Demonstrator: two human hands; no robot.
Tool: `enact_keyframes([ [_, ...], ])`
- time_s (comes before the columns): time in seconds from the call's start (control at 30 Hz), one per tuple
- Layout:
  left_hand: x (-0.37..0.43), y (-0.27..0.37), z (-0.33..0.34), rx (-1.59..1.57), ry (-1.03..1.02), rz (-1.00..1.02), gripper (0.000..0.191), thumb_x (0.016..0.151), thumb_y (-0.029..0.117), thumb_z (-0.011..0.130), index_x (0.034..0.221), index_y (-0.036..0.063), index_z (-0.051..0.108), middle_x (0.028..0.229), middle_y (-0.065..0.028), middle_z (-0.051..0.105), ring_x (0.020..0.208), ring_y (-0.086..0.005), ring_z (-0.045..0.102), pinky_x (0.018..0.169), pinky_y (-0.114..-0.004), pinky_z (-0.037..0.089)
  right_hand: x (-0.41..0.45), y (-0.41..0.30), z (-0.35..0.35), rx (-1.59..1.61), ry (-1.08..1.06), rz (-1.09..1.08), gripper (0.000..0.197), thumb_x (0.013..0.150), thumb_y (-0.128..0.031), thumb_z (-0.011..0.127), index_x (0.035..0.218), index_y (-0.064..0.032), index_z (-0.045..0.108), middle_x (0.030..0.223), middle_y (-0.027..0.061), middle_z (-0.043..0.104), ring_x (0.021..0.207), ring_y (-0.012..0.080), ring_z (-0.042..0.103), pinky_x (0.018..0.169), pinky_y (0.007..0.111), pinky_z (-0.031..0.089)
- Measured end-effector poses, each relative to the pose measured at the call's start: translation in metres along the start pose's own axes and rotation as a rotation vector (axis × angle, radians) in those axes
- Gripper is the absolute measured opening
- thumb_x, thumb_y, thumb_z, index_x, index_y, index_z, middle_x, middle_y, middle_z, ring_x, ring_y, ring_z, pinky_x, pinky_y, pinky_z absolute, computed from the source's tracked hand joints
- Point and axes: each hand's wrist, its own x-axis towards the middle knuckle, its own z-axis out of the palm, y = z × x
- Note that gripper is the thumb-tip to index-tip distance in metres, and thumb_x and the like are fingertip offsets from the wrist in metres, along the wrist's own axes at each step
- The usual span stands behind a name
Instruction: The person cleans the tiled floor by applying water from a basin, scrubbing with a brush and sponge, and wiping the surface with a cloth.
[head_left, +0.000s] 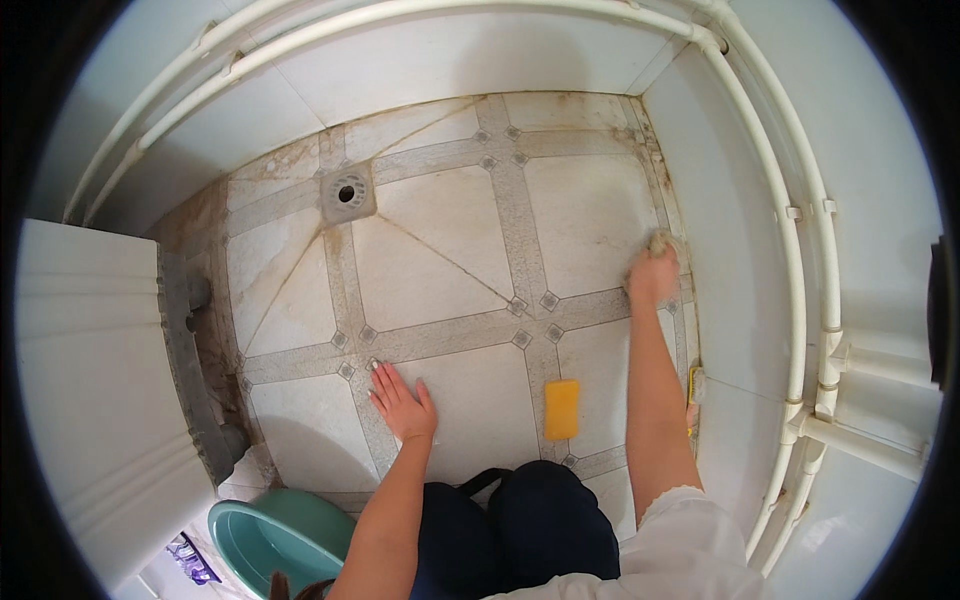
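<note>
My right hand (654, 276), slightly blurred, grips a wadded light-coloured cloth or pad (661, 244) against the tiled floor (435, 247), close to the right wall. Flat on a floor tile, fingers a little apart, rests my left hand (405, 409), holding nothing. Between my arms a yellow sponge (562, 409) lies on the floor in front of my knees. A brush with yellow edging (696, 386) is at the foot of the right wall, partly hidden by my right forearm.
A square floor drain (347, 193) is set at the upper left. White pipes (787, 225) run along the walls. On the left is a white cabinet or panel (97, 360) with a grey underside. A green basin (285, 532) and a purple packet (193, 559) are at the lower left.
</note>
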Motion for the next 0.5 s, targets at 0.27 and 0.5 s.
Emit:
enact_keyframes([
  [0.27,0.003,0.005,-0.005,-0.014,-0.008,-0.030,0.061,0.080,0.032,0.039,0.128,0.0004,0.018,0.134,-0.0145,0.016,0.125,-0.0267,0.011,0.099,-0.043,0.006,-0.095,-0.131,0.044,0.200,-0.270,-0.461,0.035,0.071,-0.020,0.054,0.103,-0.0067,0.047,0.102,0.0182,0.048,0.089,0.0303,0.051,0.074,0.040,0.043],
  [0.5,0.005,0.005,-0.004,-0.021,-0.002,-0.005,0.060,0.080,0.031,0.040,0.127,0.0002,0.019,0.134,-0.0147,0.016,0.124,-0.0273,0.013,0.099,-0.042,0.008,-0.129,-0.159,0.030,0.470,-0.360,-0.586,0.033,0.070,-0.017,0.054,0.101,-0.0064,0.049,0.091,0.0148,0.050,0.088,0.0303,0.050,0.072,0.039,0.042],
])
